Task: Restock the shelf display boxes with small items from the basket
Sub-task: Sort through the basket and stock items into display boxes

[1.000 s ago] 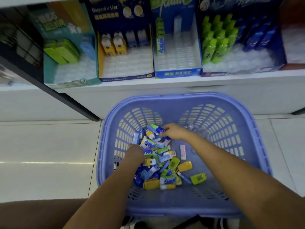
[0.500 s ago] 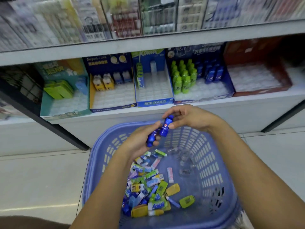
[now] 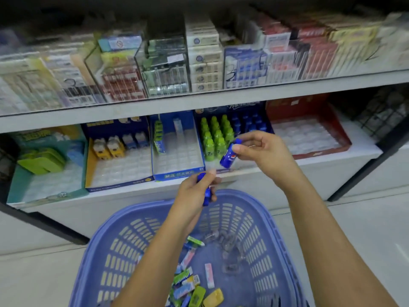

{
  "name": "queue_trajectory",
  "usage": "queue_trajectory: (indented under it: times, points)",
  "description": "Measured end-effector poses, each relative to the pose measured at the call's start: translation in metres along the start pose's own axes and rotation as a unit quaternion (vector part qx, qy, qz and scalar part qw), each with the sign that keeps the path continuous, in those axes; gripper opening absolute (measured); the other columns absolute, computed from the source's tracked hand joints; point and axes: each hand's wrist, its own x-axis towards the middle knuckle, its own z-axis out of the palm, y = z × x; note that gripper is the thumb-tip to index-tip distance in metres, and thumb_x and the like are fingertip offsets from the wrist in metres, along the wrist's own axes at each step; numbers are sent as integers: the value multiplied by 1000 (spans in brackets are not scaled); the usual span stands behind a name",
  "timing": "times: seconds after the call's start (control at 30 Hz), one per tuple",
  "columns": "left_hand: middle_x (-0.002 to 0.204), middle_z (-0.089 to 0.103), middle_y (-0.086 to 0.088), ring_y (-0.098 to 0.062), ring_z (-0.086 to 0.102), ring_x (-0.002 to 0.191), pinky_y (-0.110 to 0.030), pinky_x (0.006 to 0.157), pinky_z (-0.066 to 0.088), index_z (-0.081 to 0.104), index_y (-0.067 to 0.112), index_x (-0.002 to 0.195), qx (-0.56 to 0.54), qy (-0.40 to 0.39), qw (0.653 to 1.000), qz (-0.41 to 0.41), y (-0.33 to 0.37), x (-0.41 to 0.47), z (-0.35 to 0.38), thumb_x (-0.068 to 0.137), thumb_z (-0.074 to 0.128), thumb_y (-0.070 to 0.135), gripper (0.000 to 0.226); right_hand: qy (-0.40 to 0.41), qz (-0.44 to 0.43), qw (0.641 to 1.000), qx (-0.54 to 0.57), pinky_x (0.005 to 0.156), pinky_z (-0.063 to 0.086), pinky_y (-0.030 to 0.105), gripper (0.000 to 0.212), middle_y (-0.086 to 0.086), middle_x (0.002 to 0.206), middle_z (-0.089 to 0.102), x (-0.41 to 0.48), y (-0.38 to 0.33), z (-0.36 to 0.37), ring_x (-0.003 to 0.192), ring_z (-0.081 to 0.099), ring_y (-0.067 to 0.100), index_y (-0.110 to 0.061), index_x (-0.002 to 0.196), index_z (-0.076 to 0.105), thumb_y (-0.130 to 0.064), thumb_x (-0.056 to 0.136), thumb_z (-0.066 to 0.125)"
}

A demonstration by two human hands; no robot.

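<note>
your right hand [image 3: 263, 151]: pinches a blue mini cola bottle [image 3: 229, 156], tilted, in front of the bottle display box [image 3: 234, 107] on the lower shelf. your left hand [image 3: 193, 194]: grips a second blue bottle [image 3: 207, 193], above the far rim of the purple basket [image 3: 254, 240]. basket contents: loose small packets [image 3: 188, 282], heaped near you.
</note>
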Motion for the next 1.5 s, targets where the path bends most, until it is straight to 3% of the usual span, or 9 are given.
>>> queue_trajectory:
  times: [0.2, 0.7, 0.83, 0.93, 1.0, 1.07, 1.17, 1.3, 1.5]
  points:
    - [44, 46, -2, -8, 28, 28, -13, 29, 19, 63, 6, 93, -71, -9, 991, -111, 0, 2, -13, 98, 38, 42, 44, 151, -81, 972, -162, 70, 50, 21, 20, -9, 80, 63, 50, 19, -32, 74, 59, 4, -18, 95, 63, -19, 79, 74]
    - [62, 50, -4, -10, 38, 41, -19, 37, 27, 62, 0, 95, -160, -60, 976, -138, 5, 10, -15, 95, 32, 23, 38, -45, -48, 875, -480, 95, 44, 42, 28, 4, 101, 69, 100, 11, -27, 109, 54, 26, -15, 95, 66, -29, 73, 78]
    - [72, 56, -6, -15, 53, 59, -22, 50, 46, 63, -2, 102, -212, -66, 964, -145, 12, 4, -15, 94, 39, 22, 35, -47, -22, 855, -517, 101, 39, 44, 26, 4, 103, 69, 102, 2, -18, 112, 54, 26, -17, 91, 67, -31, 72, 78]
    - [76, 64, -1, -12, 54, 71, -21, 63, 38, 64, 4, 107, -202, -78, 965, -147, 17, -3, -15, 91, 45, 26, 33, -32, -40, 826, -561, 103, 36, 41, 32, 5, 114, 65, 96, 3, -19, 118, 48, 28, -18, 105, 68, -33, 77, 74]
    - [86, 70, 0, -9, 56, 76, -20, 64, 35, 65, 9, 108, -205, -84, 964, -145, 19, -8, -17, 84, 51, 28, 34, 15, -95, 849, -519, 99, 40, 38, 36, 8, 117, 64, 82, 8, -17, 115, 51, 28, -16, 112, 67, -30, 79, 72]
    - [101, 72, -4, -10, 63, 79, -21, 67, 43, 63, 10, 108, -237, -81, 959, -135, 20, -11, -18, 81, 54, 27, 33, 40, -122, 918, -374, 86, 48, 35, 29, 8, 99, 68, 60, 5, -8, 93, 60, 20, -11, 104, 69, -23, 78, 74]
    - [105, 71, -12, -15, 71, 86, -25, 70, 57, 59, 4, 106, -289, -76, 950, -97, 23, -14, -16, 86, 50, 21, 28, -58, -73, 969, -228, 65, 50, 25, 14, 1, 77, 67, 25, -9, 10, 64, 59, 8, -19, 88, 69, -25, 76, 75]
    - [98, 70, -18, -22, 70, 93, -29, 76, 58, 58, -5, 99, -325, -50, 943, -41, 28, -16, -11, 95, 44, 14, 23, -196, 23, 977, -83, 60, 56, 25, 27, 2, 73, 65, -9, -27, 30, 60, 64, 14, -12, 96, 65, -18, 73, 78]
    - [97, 67, -11, -20, 64, 99, -31, 94, 52, 58, 3, 96, -312, -45, 947, 66, 22, -19, -4, 84, 54, 15, 17, -129, 77, 986, -75, 63, 60, 28, 26, 13, 78, 70, -21, -34, 46, 62, 70, 21, -9, 91, 64, -28, 76, 75]
